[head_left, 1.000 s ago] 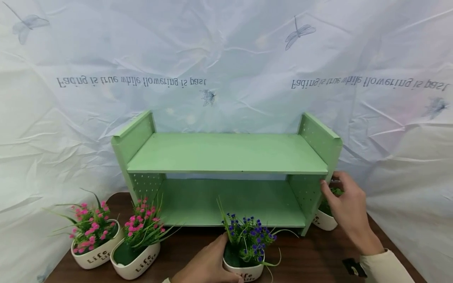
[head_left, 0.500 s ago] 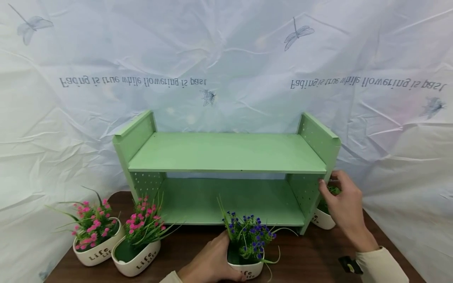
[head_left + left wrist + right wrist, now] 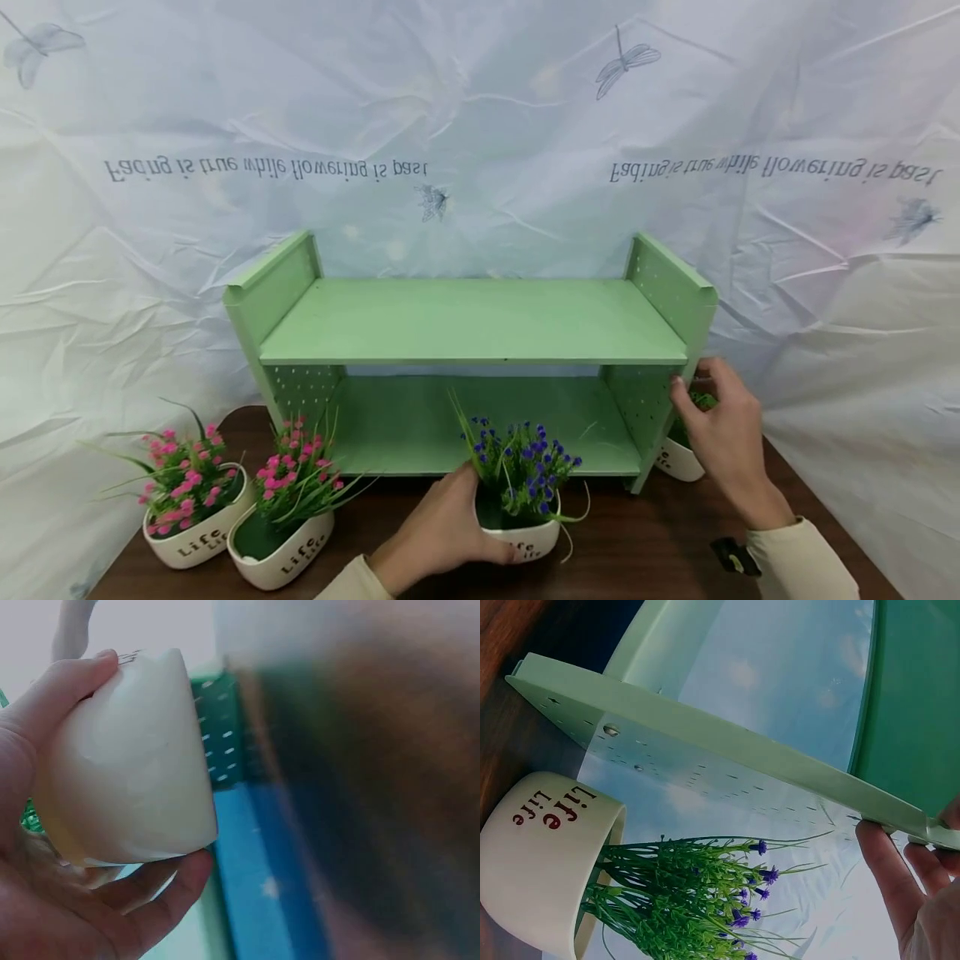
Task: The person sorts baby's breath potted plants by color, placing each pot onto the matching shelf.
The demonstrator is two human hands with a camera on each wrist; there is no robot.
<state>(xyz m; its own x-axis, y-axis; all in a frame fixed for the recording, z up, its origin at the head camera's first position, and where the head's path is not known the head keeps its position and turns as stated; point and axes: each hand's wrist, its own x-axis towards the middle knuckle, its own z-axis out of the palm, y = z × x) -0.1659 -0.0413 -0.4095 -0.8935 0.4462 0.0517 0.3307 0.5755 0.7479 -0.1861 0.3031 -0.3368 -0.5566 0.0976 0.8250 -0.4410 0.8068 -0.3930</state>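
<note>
Since the earlier frame, the white pot [image 3: 536,538] with purple flowers [image 3: 528,467] has moved up toward 12 o'clock, nearer the green shelf [image 3: 480,321], and the left hand [image 3: 446,529] has gone with it. We see the pot near 6 o'clock in the head view, just in front of the shelf, with that hand's thumb and fingers wrapped around it. At 4 o'clock, the right hand [image 3: 727,437] pinches the shelf's side edge. We think the pot is hard, smooth and not too heavy, so it could slip, and maybe crack if dropped. We'd hold it low on its sides, not by the bendy flowers. We can't tell if it is off the table [image 3: 615,533]. Half the left wrist view is a blur, the right fingertips are partly hidden, and the hand covers some of the far pot [image 3: 677,462].
</note>
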